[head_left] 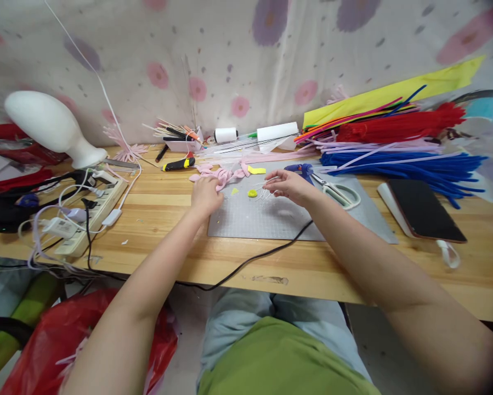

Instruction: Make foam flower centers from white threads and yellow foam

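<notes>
Where fuzzy pink twists (225, 175) lie: my left hand (206, 196) is near; I cannot tell its grip.
Thin white strands (264, 194): my right hand (288, 186) looks released beside them.

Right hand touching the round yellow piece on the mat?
Apart. The head view shows grey mat and thin white strands between the right hand's fingertips and the round yellow piece.

Your shirt (287, 359) is green, and your mat (271, 225) is grey with tiny squares. The curtain (213, 49) is white with pink and purple flowers. You have bright red fuzzy sticks (398, 125) and dark blue fuzzy sticks (394, 169).
</notes>
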Demonstrator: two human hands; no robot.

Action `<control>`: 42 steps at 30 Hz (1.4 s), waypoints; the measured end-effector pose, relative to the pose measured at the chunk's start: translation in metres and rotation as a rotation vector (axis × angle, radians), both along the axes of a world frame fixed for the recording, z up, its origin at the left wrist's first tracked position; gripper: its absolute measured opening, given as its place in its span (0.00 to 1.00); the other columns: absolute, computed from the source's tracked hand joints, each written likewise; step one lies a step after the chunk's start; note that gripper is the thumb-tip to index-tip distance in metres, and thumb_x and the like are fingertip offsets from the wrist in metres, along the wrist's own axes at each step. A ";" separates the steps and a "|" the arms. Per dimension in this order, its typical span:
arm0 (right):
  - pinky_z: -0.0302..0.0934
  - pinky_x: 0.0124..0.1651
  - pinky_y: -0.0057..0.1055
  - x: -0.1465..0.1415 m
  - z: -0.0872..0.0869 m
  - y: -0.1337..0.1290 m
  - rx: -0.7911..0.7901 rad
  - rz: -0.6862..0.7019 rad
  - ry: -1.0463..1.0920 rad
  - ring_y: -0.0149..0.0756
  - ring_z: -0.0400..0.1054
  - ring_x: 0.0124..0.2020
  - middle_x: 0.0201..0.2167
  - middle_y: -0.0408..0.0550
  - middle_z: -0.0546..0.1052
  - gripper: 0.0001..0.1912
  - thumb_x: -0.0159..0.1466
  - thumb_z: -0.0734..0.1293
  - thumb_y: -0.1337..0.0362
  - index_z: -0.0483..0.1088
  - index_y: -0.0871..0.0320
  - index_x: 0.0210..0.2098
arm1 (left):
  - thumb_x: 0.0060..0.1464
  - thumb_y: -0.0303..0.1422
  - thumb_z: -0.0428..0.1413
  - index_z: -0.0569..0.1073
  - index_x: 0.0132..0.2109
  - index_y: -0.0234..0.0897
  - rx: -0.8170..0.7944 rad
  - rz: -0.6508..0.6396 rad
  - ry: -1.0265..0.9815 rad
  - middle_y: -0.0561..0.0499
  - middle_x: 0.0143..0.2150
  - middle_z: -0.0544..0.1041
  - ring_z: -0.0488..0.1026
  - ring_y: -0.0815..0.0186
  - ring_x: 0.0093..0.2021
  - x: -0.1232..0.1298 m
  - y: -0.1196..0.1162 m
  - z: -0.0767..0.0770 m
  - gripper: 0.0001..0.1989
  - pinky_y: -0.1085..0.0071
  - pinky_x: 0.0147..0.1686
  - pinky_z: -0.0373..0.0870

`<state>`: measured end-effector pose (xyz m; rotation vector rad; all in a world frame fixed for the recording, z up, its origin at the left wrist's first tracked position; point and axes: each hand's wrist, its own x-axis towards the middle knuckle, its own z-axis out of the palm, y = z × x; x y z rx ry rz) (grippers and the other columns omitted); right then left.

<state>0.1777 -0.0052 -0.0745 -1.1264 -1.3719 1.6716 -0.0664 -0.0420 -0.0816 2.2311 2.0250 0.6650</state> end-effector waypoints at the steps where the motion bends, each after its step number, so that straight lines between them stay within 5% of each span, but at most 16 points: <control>1: 0.57 0.26 0.23 0.001 -0.002 0.000 -0.022 0.013 -0.006 0.26 0.66 0.25 0.27 0.45 0.75 0.17 0.42 0.73 0.69 0.66 0.59 0.31 | 0.46 0.27 0.51 0.75 0.38 0.37 0.035 0.035 -0.027 0.40 0.46 0.73 0.64 0.50 0.52 0.003 0.002 0.001 0.11 0.58 0.53 0.53; 11: 0.56 0.21 0.21 0.016 -0.022 -0.002 -0.168 0.111 0.017 0.23 0.62 0.20 0.26 0.44 0.75 0.16 0.44 0.73 0.70 0.67 0.59 0.31 | 0.52 0.35 0.51 0.71 0.36 0.34 -0.051 0.127 0.044 0.38 0.42 0.73 0.66 0.49 0.49 0.042 0.006 -0.020 0.09 0.57 0.48 0.55; 15: 0.56 0.21 0.23 0.026 -0.038 -0.001 0.068 -0.047 -0.327 0.25 0.62 0.20 0.24 0.43 0.73 0.12 0.47 0.70 0.70 0.64 0.59 0.30 | 0.51 0.33 0.51 0.69 0.42 0.36 -0.026 0.185 0.117 0.40 0.45 0.72 0.65 0.51 0.50 0.048 0.008 -0.027 0.10 0.58 0.49 0.56; 19: 0.59 0.29 0.27 0.033 -0.047 -0.003 0.444 -0.069 -0.649 0.28 0.66 0.26 0.34 0.45 0.76 0.11 0.50 0.67 0.69 0.66 0.58 0.34 | 0.52 0.31 0.50 0.69 0.43 0.37 0.000 0.242 0.106 0.42 0.45 0.73 0.66 0.53 0.50 0.052 0.010 -0.034 0.11 0.58 0.48 0.58; 22: 0.59 0.34 0.29 0.038 -0.045 -0.007 0.616 -0.058 -0.814 0.30 0.67 0.28 0.38 0.46 0.76 0.15 0.51 0.67 0.69 0.68 0.57 0.39 | 0.51 0.29 0.49 0.69 0.42 0.37 0.068 0.259 0.026 0.42 0.45 0.73 0.66 0.54 0.51 0.056 0.010 -0.041 0.10 0.59 0.48 0.58; 27: 0.59 0.35 0.29 0.046 -0.041 -0.011 0.640 -0.028 -0.824 0.30 0.67 0.29 0.41 0.46 0.76 0.19 0.52 0.65 0.68 0.67 0.57 0.45 | 0.51 0.28 0.49 0.68 0.44 0.36 0.201 0.294 -0.131 0.42 0.45 0.73 0.66 0.55 0.50 0.057 0.007 -0.043 0.12 0.59 0.49 0.57; 35: 0.53 0.27 0.27 0.074 -0.013 -0.013 0.607 -0.090 -0.686 0.29 0.61 0.23 0.21 0.41 0.68 0.06 0.50 0.58 0.69 0.65 0.58 0.28 | 0.58 0.29 0.40 0.67 0.35 0.35 0.303 0.497 -0.273 0.41 0.37 0.74 0.69 0.58 0.42 0.028 0.007 -0.038 0.11 0.63 0.43 0.58; 38: 0.53 0.26 0.27 0.095 -0.007 -0.007 0.497 -0.096 -0.573 0.28 0.59 0.20 0.18 0.40 0.66 0.03 0.48 0.59 0.68 0.62 0.57 0.24 | 0.58 0.31 0.42 0.67 0.32 0.36 0.273 0.387 -0.176 0.43 0.34 0.73 0.68 0.58 0.40 0.041 0.005 -0.033 0.11 0.63 0.42 0.57; 42: 0.56 0.28 0.29 0.117 -0.014 0.003 0.497 -0.228 -0.493 0.30 0.61 0.23 0.21 0.42 0.68 0.04 0.48 0.62 0.64 0.64 0.57 0.24 | 0.57 0.35 0.47 0.69 0.30 0.37 0.116 0.043 -0.012 0.46 0.33 0.73 0.68 0.60 0.40 0.086 -0.002 -0.028 0.10 0.63 0.43 0.57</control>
